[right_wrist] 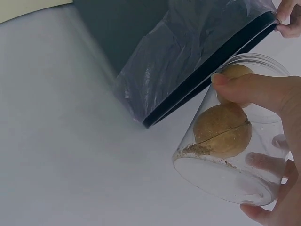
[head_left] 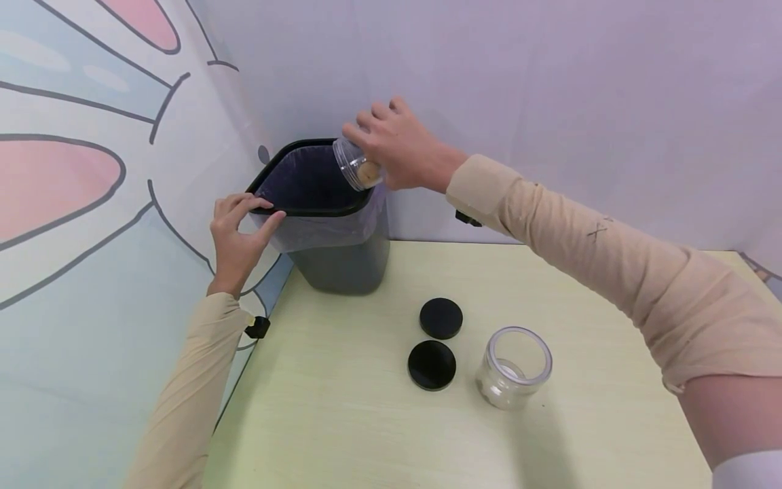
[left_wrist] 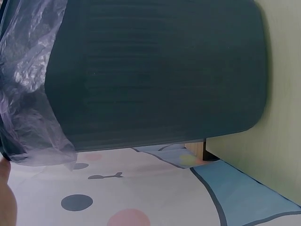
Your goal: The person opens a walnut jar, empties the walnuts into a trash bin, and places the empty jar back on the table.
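My right hand [head_left: 400, 146] grips a clear jar [head_left: 356, 165] tilted over the far rim of a dark grey bin [head_left: 342, 261] lined with a clear plastic bag [head_left: 324, 227]. In the right wrist view the jar [right_wrist: 235, 141] holds two round brown nuts [right_wrist: 222, 131] and some crumbs, with my thumb [right_wrist: 256, 89] across its side. My left hand [head_left: 237, 227] pinches the bin's near-left black rim [head_left: 275, 209]. The left wrist view shows only the bin's side [left_wrist: 155, 75] and the bag's overhang [left_wrist: 26, 108].
On the pale green table [head_left: 342, 421] lie two black round lids [head_left: 440, 318] [head_left: 432, 365] and an empty clear jar [head_left: 513, 367] standing upright. The bin stands in the table's back-left corner against a white wall; a cartoon-print backdrop [head_left: 79, 204] runs along the left edge.
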Tool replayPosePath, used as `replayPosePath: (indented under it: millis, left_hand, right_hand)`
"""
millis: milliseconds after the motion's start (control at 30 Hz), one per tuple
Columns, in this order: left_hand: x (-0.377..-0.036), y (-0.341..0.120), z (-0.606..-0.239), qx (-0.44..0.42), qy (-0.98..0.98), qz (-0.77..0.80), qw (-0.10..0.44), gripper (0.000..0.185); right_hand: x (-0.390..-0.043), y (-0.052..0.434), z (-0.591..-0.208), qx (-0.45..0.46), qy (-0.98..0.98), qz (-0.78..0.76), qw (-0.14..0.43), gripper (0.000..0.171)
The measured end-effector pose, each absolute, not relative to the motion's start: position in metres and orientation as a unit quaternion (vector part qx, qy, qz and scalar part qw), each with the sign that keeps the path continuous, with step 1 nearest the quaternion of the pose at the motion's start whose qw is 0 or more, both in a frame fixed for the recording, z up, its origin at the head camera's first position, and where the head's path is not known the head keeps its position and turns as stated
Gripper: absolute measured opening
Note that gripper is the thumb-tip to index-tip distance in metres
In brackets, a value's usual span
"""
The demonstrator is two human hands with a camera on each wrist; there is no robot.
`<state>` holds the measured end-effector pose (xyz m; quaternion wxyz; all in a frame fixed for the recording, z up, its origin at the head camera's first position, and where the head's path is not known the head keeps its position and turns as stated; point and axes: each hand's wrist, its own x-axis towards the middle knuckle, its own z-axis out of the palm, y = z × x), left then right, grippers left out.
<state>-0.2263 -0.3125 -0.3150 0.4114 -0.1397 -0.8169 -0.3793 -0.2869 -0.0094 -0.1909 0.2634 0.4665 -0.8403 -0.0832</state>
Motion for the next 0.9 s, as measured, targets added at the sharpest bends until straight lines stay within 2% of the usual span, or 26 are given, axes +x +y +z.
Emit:
replayPosePath:
  millis: [167,400,900]
  left_hand:
    - [-0.225,-0.309,-0.313,-0.139,-0.814,-0.38,0.416,0.021]
    - [-0.203,-0.289,-0.295,-0.141,-0.81,-0.387,0.419,0.02]
    - [-0.201,-0.287,-0.293,-0.141,-0.806,-0.39,0.422,0.019]
  right_hand:
    - [-0.287,-0.011,-0.19,0.465,-0.838,-0.096,0.27,0.073]
    - [-0.286,-0.012,-0.189,0.464,-0.834,-0.12,0.273,0.077]
    - [-0.287,-0.015,-0.186,0.463,-0.829,-0.123,0.288,0.08]
